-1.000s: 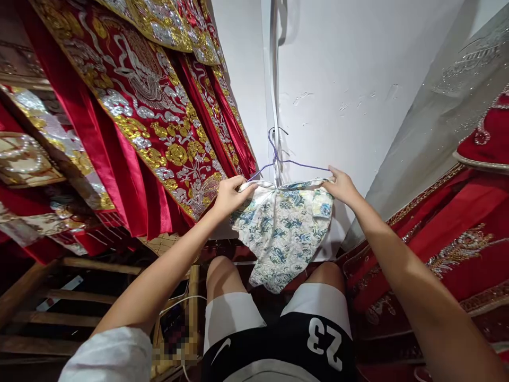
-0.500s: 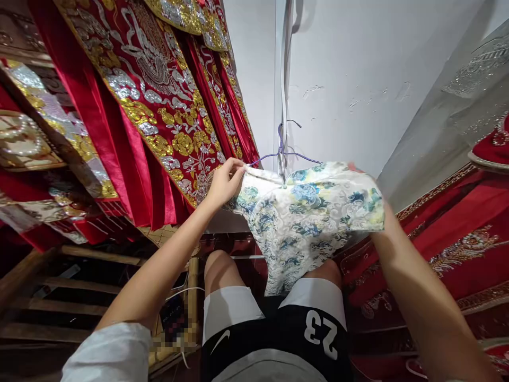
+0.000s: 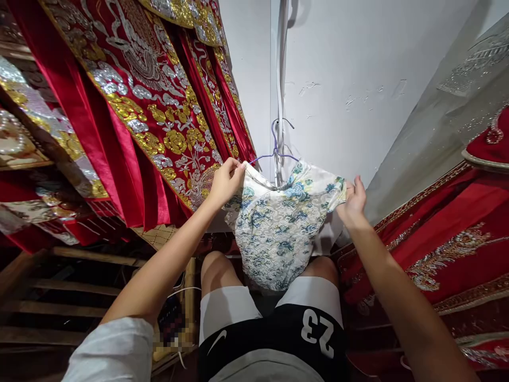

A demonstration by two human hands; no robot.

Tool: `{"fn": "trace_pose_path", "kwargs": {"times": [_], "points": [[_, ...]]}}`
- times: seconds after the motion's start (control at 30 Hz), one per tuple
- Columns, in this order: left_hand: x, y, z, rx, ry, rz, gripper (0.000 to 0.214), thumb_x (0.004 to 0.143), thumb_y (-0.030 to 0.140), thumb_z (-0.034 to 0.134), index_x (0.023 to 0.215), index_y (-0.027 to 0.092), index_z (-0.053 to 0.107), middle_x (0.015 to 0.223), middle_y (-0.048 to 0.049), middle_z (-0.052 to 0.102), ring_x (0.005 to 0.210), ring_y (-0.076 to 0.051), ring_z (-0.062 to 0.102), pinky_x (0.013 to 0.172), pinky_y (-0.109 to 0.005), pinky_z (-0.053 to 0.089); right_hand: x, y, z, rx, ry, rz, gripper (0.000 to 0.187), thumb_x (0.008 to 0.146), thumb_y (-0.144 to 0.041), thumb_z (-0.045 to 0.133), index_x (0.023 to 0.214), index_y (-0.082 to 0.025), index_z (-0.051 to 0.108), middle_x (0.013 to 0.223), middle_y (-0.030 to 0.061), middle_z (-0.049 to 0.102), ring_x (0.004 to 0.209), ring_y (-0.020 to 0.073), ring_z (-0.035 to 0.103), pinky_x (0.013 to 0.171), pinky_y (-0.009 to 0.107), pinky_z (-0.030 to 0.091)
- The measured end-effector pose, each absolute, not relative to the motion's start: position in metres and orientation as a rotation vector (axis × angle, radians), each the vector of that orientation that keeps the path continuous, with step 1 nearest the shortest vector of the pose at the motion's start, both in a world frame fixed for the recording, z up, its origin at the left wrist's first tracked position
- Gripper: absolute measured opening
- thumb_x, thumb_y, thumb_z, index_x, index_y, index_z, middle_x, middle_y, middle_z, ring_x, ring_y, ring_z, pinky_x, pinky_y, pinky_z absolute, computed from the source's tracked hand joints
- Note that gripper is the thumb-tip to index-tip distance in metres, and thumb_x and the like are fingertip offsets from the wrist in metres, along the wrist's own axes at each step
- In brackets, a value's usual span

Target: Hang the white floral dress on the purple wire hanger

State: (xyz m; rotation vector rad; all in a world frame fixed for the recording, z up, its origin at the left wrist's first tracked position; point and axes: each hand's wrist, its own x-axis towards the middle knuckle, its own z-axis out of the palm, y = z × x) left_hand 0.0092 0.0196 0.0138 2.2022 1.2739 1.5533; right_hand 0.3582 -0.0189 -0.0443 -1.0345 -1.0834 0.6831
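- Holding check: left hand (image 3: 226,180) is closed in a pinch on the left shoulder of the floral top (image 3: 274,233), right at the left tip of the purple wire hanger (image 3: 275,153). Right hand (image 3: 352,201) is curled shut on the right shoulder edge, thumb up.
- Location: the top sits centre frame, spread between the 2 hands, with its hem hanging down over the person's knees. The hanger neck is just above it, and the hook lies against the white vertical strip (image 3: 280,63) on the wall (image 3: 358,63).
- Risk 1: the hanger's right arm disappears under the cloth, so whether it sits inside that shoulder cannot be told. If it does not, releasing that side would likely drop the top off to the right.
- Risk 2: what the hook hangs on is unclear, and the wire looks thin. Uneven pull from the 2 hands could twist it free, and hanger and top would fall toward the shorts (image 3: 314,329).
- Risk 3: the cloth looks slick, like satin. Bare wire gives little friction, so a tilted hanger could shed it.
- Risk 4: the red embroidered robes (image 3: 139,106) in the upper left hang just beside the left hand. Their metallic stitching could snag the floral cloth or the wire tip.
- Risk 5: the red embroidered cloth (image 3: 457,228) at the right edge is near the right forearm. A wide elbow swing could drag it.
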Motion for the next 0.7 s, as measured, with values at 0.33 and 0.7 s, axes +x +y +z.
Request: {"fn": "trace_pose_path", "kwargs": {"times": [0.33, 0.7], "points": [[0.011, 0.044, 0.009, 2.042, 1.298, 1.732, 0.033, 0.090, 0.044, 0.063, 0.072, 0.020, 0.050, 0.066, 0.0026, 0.051, 0.063, -0.013, 0.046, 0.059, -0.026, 0.033, 0.297, -0.088, 0.048, -0.880, -1.653, 0.596, 0.075, 0.099, -0.066, 0.027, 0.155, -0.019, 0.042, 0.125, 0.0165, 0.066, 0.123, 0.0353, 0.061, 0.101, 0.056, 0.049], [0.039, -0.002, -0.007, 1.532, 0.905, 1.749, 0.067, 0.099, 0.073, 0.020, 0.055, 0.023, 0.030, 0.053, 0.0004, 0.040, 0.054, -0.013, 0.047, 0.059, -0.032, 0.046, 0.252, -0.108, 0.011, -0.715, -2.167, 0.621, 0.053, 0.091, -0.033, 0.065, 0.144, -0.032, 0.056, 0.153, 0.0067, 0.053, 0.143, 0.0273, 0.048, 0.120, 0.049, 0.036]]}}
